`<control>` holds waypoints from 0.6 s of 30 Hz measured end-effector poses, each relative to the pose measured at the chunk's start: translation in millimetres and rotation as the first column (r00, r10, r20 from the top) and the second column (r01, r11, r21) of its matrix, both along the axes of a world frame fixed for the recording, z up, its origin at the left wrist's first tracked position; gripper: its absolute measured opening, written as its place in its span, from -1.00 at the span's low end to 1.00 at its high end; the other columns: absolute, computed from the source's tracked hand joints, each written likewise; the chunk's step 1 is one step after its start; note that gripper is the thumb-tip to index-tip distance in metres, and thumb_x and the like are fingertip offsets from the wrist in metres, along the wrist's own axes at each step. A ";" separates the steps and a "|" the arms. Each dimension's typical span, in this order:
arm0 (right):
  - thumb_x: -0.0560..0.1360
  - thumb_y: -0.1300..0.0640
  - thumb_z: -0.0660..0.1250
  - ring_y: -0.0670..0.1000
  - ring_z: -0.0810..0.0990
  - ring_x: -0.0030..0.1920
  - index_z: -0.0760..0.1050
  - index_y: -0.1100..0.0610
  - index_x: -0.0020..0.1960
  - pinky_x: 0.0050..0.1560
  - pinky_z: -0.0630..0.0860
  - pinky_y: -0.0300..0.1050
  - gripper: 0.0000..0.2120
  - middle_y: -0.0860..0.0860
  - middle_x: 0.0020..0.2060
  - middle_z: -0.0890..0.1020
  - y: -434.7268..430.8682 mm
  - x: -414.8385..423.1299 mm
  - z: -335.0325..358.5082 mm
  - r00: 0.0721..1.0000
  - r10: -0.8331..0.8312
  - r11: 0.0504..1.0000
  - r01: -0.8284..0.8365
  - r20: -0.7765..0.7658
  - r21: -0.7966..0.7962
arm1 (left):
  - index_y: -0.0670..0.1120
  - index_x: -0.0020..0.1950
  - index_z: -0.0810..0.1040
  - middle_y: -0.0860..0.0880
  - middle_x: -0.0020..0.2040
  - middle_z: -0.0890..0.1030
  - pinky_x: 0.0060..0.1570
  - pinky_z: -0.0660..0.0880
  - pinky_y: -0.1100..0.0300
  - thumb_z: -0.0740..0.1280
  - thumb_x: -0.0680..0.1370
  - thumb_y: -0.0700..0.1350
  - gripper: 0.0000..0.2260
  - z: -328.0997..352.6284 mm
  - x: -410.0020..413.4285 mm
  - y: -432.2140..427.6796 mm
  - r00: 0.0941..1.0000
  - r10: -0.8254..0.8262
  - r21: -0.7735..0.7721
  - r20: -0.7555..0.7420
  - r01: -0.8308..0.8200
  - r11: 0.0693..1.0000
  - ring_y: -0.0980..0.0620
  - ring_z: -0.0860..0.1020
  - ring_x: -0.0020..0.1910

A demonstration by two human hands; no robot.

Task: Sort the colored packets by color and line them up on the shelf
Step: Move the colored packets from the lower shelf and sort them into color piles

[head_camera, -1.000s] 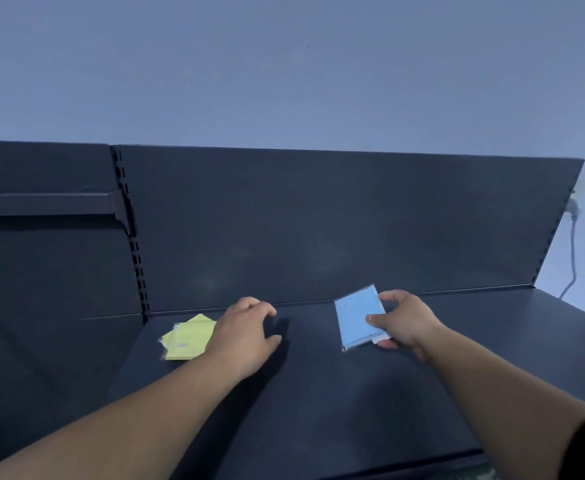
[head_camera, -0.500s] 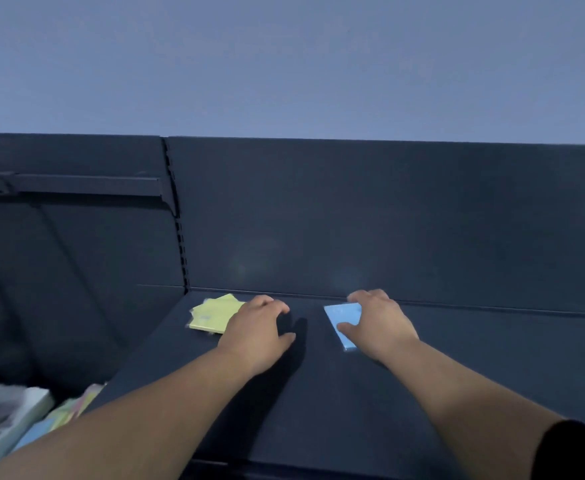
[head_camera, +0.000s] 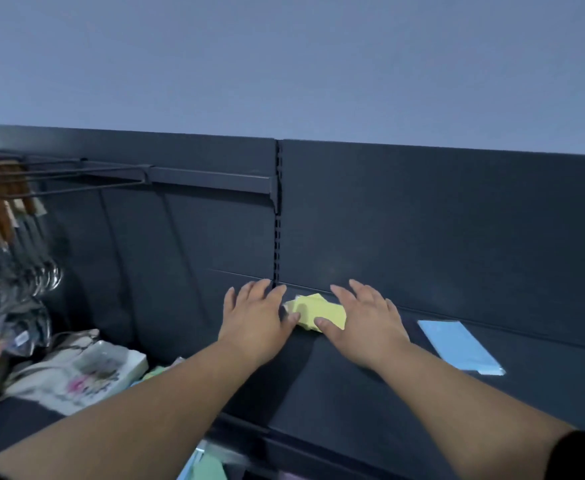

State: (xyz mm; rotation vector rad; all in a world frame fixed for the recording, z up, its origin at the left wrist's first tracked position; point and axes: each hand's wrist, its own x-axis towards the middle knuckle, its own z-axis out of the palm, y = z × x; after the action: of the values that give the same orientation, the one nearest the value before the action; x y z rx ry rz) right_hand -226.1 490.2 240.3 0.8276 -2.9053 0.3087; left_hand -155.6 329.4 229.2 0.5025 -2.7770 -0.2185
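A small stack of yellow packets (head_camera: 313,310) lies at the back left of the dark shelf (head_camera: 353,386). My left hand (head_camera: 256,317) and my right hand (head_camera: 367,320) flank it with straight fingers, both thumbs touching its near edge. To the right, a blue packet (head_camera: 459,346) lies flat on the shelf by itself, clear of both hands.
Lower left holds white and patterned packages (head_camera: 86,368) and hanging utensils (head_camera: 14,251) on wire hooks. More green and blue packets (head_camera: 204,469) show below the shelf's front edge. A slotted upright (head_camera: 278,216) splits the back panel.
My right hand let go of the blue packet and moved left to the yellow stack. My left hand now touches the stack's left side. The view has swung left.
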 end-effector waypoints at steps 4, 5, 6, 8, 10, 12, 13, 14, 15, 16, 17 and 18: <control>0.54 -0.34 0.06 0.05 -0.04 0.57 0.00 -0.11 0.57 0.54 -0.03 0.10 -0.32 0.01 0.58 0.01 -69.3 20.2 1.2 0.999 0.048 0.999 -0.048 0.004 -0.002 | 0.09 0.55 0.08 0.01 0.57 0.07 0.50 -0.16 -0.06 0.04 0.59 0.26 -0.44 -2.5 24.2 -69.0 0.998 0.059 0.019 0.016 -0.059 0.998 0.00 -0.02 0.55; 0.54 -0.35 0.05 0.05 -0.03 0.57 0.00 -0.10 0.57 0.54 -0.03 0.10 -0.32 0.01 0.58 0.02 -91.1 25.6 2.2 0.998 0.060 0.998 -0.060 0.006 0.004 | 0.10 0.55 0.08 0.01 0.57 0.07 0.50 -0.15 -0.06 0.04 0.59 0.26 -0.44 -3.1 32.4 -89.7 0.997 0.077 0.020 0.013 -0.077 0.997 -0.01 -0.02 0.55; 0.54 -0.35 0.05 0.05 -0.03 0.56 0.00 -0.10 0.57 0.54 -0.03 0.09 -0.31 0.01 0.58 0.02 -113.7 30.6 2.1 0.997 0.073 0.997 -0.073 0.005 0.008 | 0.10 0.55 0.09 0.00 0.57 0.08 0.50 -0.14 -0.06 0.05 0.59 0.26 -0.44 -3.2 40.1 -111.3 0.996 0.091 0.021 0.009 -0.092 0.996 -0.01 -0.01 0.55; 0.54 -0.36 0.04 0.05 -0.02 0.56 0.01 -0.10 0.56 0.54 0.00 0.09 -0.31 0.01 0.58 0.02 -158.7 42.1 0.7 0.995 0.097 0.995 -0.097 0.016 0.011 | 0.10 0.54 0.10 0.00 0.56 0.09 0.50 -0.12 -0.05 0.05 0.59 0.26 -0.45 -5.3 54.4 -156.6 0.993 0.119 0.026 0.002 -0.119 0.993 -0.02 0.01 0.54; 0.54 -0.36 0.04 0.06 -0.01 0.56 0.02 -0.10 0.56 0.53 0.01 0.10 -0.31 0.01 0.58 0.02 -204.5 54.9 -3.2 0.992 0.116 0.993 -0.117 0.042 0.022 | 0.11 0.54 0.11 -0.01 0.56 0.09 0.50 -0.10 -0.05 0.05 0.59 0.25 -0.46 -13.3 70.0 -201.8 0.990 0.144 0.029 0.003 -0.144 0.989 -0.03 0.02 0.54; 0.54 -0.36 0.05 0.06 -0.01 0.56 0.01 -0.09 0.57 0.53 0.01 0.11 -0.31 0.00 0.58 0.01 -247.1 67.5 -10.3 0.988 0.129 0.990 -0.133 0.088 0.038 | 0.12 0.54 0.12 -0.01 0.56 0.10 0.50 -0.08 -0.04 0.06 0.59 0.26 -0.46 -25.1 85.5 -241.7 0.985 0.173 0.052 0.013 -0.173 0.984 -0.03 0.03 0.54; 0.54 -0.35 0.05 0.06 -0.01 0.56 0.01 -0.09 0.57 0.53 0.01 0.10 -0.31 0.00 0.58 0.00 -267.6 74.1 -14.8 0.985 0.133 0.989 -0.138 0.111 0.042 | 0.12 0.53 0.13 -0.01 0.56 0.11 0.50 -0.07 -0.03 0.07 0.59 0.26 -0.46 -31.8 93.0 -260.3 0.982 0.188 0.061 0.025 -0.189 0.980 -0.03 0.04 0.53; 0.54 -0.34 0.06 0.07 -0.01 0.56 0.01 -0.09 0.57 0.53 0.02 0.10 -0.32 0.00 0.58 0.00 -286.8 81.0 -20.1 0.982 0.136 0.989 -0.143 0.134 0.044 | 0.11 0.53 0.14 -0.01 0.56 0.12 0.50 -0.05 -0.03 0.08 0.58 0.26 -0.46 -39.3 100.0 -278.2 0.979 0.201 0.072 0.035 -0.203 0.977 -0.04 0.05 0.53; 0.55 -0.33 0.07 0.07 0.00 0.56 0.01 -0.09 0.57 0.52 0.04 0.09 -0.32 0.00 0.58 0.01 -305.0 87.6 -26.5 0.978 0.138 0.989 -0.145 0.159 0.035 | 0.11 0.53 0.15 -0.02 0.55 0.13 0.49 -0.04 -0.02 0.09 0.58 0.26 -0.45 -47.5 106.4 -295.0 0.977 0.207 0.087 0.047 -0.210 0.974 -0.05 0.06 0.53; 0.55 -0.32 0.08 0.07 0.02 0.55 0.02 -0.09 0.57 0.52 0.07 0.08 -0.33 0.00 0.58 0.02 -321.2 94.2 -33.8 0.973 0.138 0.990 -0.143 0.185 0.018 | 0.10 0.53 0.16 -0.03 0.55 0.13 0.49 -0.02 -0.01 0.10 0.58 0.25 -0.45 -56.3 112.4 -310.1 0.977 0.207 0.105 0.061 -0.212 0.972 -0.06 0.06 0.53; 0.56 -0.31 0.08 0.07 0.04 0.55 0.03 -0.08 0.56 0.51 0.09 0.07 -0.34 0.00 0.57 0.03 -335.7 100.6 -42.5 0.968 0.136 0.990 -0.139 0.210 0.001 | 0.10 0.53 0.17 -0.03 0.55 0.14 0.49 0.00 -0.01 0.11 0.58 0.24 -0.45 -65.6 118.1 -323.6 0.976 0.203 0.126 0.076 -0.211 0.969 -0.07 0.07 0.52; 0.56 -0.29 0.08 0.08 0.05 0.55 0.04 -0.08 0.56 0.50 0.10 0.06 -0.35 0.00 0.57 0.04 -347.5 105.8 -53.4 0.962 0.134 0.991 -0.136 0.237 -0.010 | 0.09 0.53 0.17 -0.04 0.55 0.14 0.49 0.03 -0.01 0.12 0.58 0.24 -0.45 -75.8 123.2 -335.3 0.976 0.197 0.146 0.093 -0.209 0.967 -0.07 0.07 0.52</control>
State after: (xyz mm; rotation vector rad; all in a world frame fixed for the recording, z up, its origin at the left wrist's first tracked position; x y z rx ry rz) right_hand -120.3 142.6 186.9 1.0620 -3.0742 0.4391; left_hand -32.4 -5.8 153.4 0.8462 -2.7705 -0.3767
